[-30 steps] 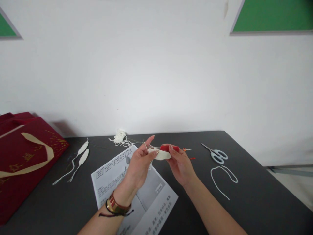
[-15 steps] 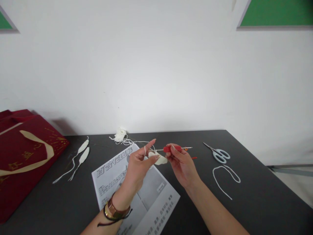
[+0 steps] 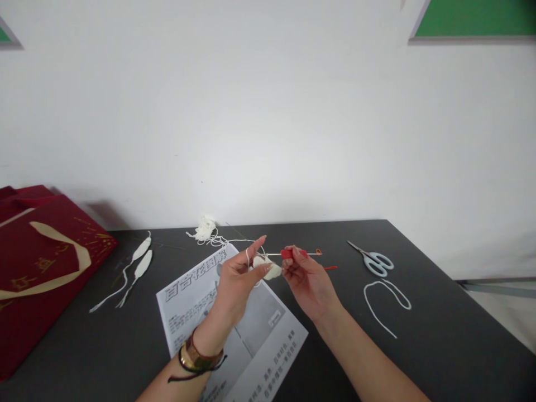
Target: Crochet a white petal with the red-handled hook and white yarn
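Note:
Between the thumb and fingers of my left hand (image 3: 239, 276) is a small white crochet piece (image 3: 272, 271). A strand of yarn loops over my raised left index finger and trails back to a loose heap of white yarn (image 3: 205, 229). My right hand (image 3: 307, 279) grips the red handle of a crochet hook (image 3: 293, 253), its thin metal shaft reaching left to the piece. Whether the tip is inside a stitch is too small to tell. Below both hands lies a printed sheet (image 3: 268, 329), partly covered by my left forearm.
Scissors (image 3: 376, 262) with pale handles and a cut length of white yarn (image 3: 387, 307) lie on the right of the dark table (image 3: 444, 346). Two white leaf-shaped crochet pieces (image 3: 143, 264) with tails are on the left, beside a dark red bag (image 3: 50, 268). A small red item (image 3: 330, 267) lies behind my right hand.
The hook has turned slightly in my right hand, and the crochet piece has tilted in my left fingers. Both hands keep nearly the same place; the view shifts a little.

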{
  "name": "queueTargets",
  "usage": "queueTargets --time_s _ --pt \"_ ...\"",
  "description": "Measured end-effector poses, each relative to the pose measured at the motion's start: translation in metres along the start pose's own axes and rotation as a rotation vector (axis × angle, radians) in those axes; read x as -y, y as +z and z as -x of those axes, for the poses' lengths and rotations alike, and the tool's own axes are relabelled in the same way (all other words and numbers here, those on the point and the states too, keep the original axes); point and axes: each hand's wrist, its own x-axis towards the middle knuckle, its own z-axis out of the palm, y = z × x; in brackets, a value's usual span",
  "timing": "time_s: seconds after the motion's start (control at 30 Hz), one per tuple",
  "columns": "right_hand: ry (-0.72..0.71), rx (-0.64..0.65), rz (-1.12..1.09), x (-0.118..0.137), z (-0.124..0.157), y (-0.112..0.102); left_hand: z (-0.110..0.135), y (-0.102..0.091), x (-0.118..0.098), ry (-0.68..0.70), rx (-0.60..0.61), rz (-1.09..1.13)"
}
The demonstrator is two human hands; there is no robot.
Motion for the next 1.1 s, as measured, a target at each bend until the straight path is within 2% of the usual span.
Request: queueTargets --time_s 0.07,0.2,0.3,0.37,0.5,0.67,0.87,1.03,1.1 --pt "-0.056 0.013 0.045 0.001 0.001 0.001 -0.001 -0.002 0.001 0.057 -0.010 -0.097" --pt "-0.274 0.077 0.261 0.003 0.007 0.004 -0.002 -0.004 0.000 0.144 -0.023 -0.254" --pt "-0.444 0.117 0.424 0.002 0.012 0.007 -0.002 -0.002 0.000 0.129 -0.012 -0.231" --pt "-0.475 0.099 0.396 0.001 0.012 0.007 -0.001 0.000 -0.001 0.093 -0.020 -0.150" --pt "-0.284 0.038 0.155 0.001 0.006 0.004 0.000 0.000 -0.002 0.020 0.003 0.029" --pt "-0.079 0.017 0.006 -0.001 0.001 0.001 0.002 0.002 -0.002 0.036 0.027 0.041" --pt "-0.125 0.023 -0.006 -0.003 0.002 0.003 0.004 0.004 0.002 0.161 -0.083 -0.170" --pt "-0.007 0.001 -0.094 -0.006 0.001 -0.001 0.002 -0.002 0.011 0.300 -0.123 -0.376" --pt "-0.016 0.000 -0.063 -0.006 0.001 -0.001 0.001 -0.004 0.015 0.340 -0.121 -0.458"
